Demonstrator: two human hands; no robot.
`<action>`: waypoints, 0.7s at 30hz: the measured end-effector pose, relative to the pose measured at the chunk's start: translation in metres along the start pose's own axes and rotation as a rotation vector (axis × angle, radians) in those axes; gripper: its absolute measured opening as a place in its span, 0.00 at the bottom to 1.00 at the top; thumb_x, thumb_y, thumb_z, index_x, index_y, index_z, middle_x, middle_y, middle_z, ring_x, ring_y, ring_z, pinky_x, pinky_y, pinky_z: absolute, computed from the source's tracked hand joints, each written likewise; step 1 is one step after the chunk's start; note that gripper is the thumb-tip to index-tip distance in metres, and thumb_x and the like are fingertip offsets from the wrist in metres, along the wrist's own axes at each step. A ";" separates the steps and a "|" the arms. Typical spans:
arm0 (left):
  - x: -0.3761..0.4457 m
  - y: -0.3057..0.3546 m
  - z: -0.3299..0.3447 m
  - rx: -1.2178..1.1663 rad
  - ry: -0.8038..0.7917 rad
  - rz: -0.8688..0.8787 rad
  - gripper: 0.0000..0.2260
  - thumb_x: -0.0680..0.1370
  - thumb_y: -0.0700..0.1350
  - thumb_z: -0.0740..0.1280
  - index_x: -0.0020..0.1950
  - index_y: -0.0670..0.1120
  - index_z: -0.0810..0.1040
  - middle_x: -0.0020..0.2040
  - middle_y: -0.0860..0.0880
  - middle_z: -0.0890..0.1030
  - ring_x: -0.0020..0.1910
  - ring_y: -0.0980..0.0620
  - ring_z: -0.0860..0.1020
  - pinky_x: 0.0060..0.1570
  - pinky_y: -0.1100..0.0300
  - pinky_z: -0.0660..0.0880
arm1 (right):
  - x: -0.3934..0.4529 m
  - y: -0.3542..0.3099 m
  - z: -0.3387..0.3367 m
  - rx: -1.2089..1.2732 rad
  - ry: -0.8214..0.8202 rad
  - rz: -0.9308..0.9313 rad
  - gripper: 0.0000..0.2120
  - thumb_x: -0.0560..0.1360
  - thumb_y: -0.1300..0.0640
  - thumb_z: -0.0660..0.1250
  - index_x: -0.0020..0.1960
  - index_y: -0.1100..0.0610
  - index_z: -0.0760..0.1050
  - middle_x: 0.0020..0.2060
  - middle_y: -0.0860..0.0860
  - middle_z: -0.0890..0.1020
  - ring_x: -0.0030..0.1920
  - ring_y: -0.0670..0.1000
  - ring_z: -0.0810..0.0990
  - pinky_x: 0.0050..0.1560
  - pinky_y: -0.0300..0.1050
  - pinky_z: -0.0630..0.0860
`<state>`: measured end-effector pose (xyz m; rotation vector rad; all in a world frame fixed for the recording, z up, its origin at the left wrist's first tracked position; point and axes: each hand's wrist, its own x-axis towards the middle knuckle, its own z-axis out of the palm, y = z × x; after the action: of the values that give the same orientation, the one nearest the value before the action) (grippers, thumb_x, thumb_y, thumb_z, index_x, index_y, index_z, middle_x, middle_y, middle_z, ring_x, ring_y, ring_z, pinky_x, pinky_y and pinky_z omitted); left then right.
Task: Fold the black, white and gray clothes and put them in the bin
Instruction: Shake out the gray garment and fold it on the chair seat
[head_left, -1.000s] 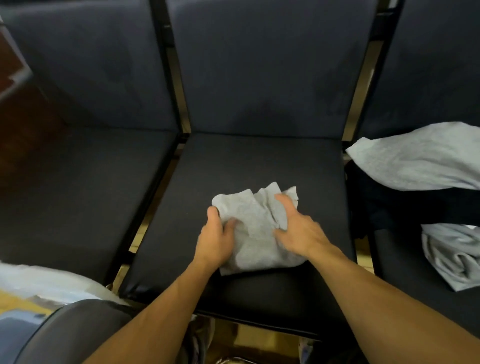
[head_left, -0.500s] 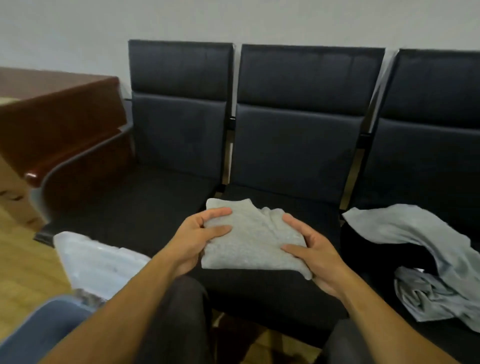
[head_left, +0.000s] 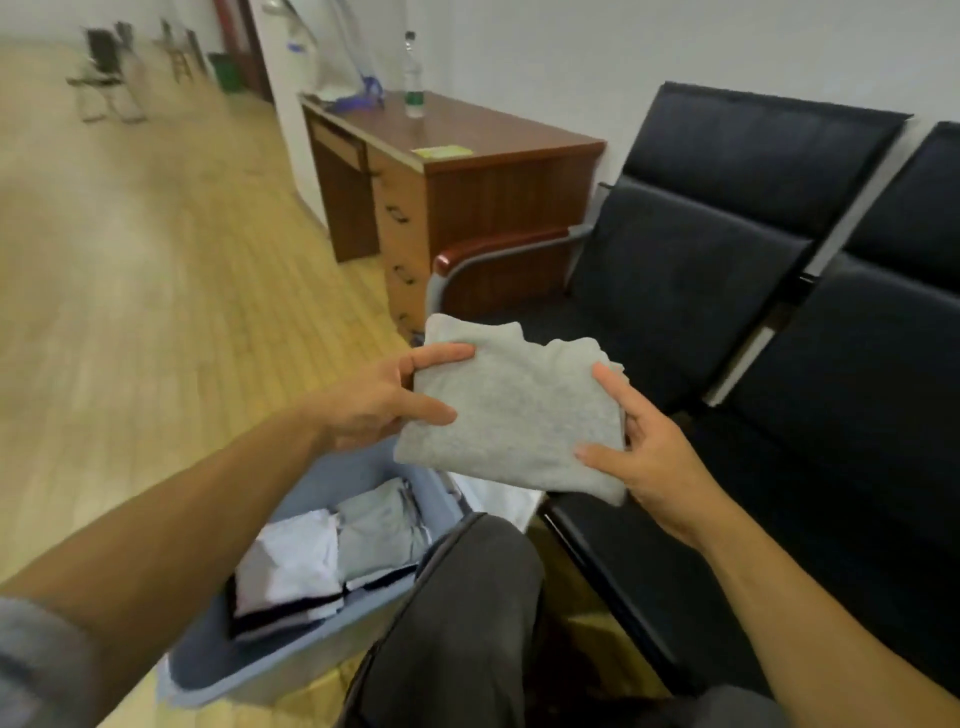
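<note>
Now the folded gray garment (head_left: 511, 415) is held in the air between both hands, left hand (head_left: 382, 397) and right hand (head_left: 641, 447) each pinching an edge, above the bin (head_left: 249, 660) on the floor. Folding looks done; lowering it beside the stacked clothes (head_left: 322, 556) likely comes next.

Light wood plank floor (head_left: 130, 291), plain white wall (head_left: 597, 57). Brown wooden desk (head_left: 467, 171) against it, bottle (head_left: 414, 78) on top, black padded chairs (head_left: 727, 270) just right of the desk.

Garment (head_left: 511, 415) above bin (head_left: 332, 473) — chairs (head_left: 727, 312) right.
</note>
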<state>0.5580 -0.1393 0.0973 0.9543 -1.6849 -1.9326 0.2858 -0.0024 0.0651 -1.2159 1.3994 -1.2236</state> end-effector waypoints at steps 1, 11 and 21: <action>-0.005 -0.005 -0.014 0.006 0.015 0.002 0.32 0.75 0.28 0.70 0.73 0.55 0.75 0.71 0.50 0.75 0.64 0.47 0.80 0.61 0.48 0.79 | 0.011 0.000 0.011 -0.036 -0.036 -0.009 0.41 0.74 0.65 0.75 0.73 0.32 0.62 0.73 0.42 0.68 0.69 0.49 0.74 0.62 0.54 0.80; 0.015 -0.129 -0.152 0.238 0.189 -0.130 0.40 0.71 0.34 0.77 0.75 0.64 0.69 0.74 0.56 0.69 0.66 0.51 0.77 0.59 0.51 0.79 | 0.154 0.091 0.122 -0.344 -0.333 0.066 0.42 0.76 0.66 0.69 0.80 0.36 0.55 0.75 0.35 0.58 0.74 0.42 0.61 0.68 0.36 0.68; 0.088 -0.345 -0.249 0.439 0.267 -0.462 0.48 0.68 0.42 0.72 0.81 0.65 0.52 0.79 0.48 0.61 0.70 0.47 0.69 0.64 0.55 0.75 | 0.274 0.291 0.229 -0.604 -0.595 0.311 0.43 0.77 0.69 0.62 0.82 0.40 0.48 0.79 0.41 0.55 0.78 0.46 0.58 0.70 0.32 0.57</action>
<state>0.7218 -0.3080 -0.2677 1.8158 -1.8796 -1.6018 0.4435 -0.2933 -0.2552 -1.5230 1.4509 -0.1734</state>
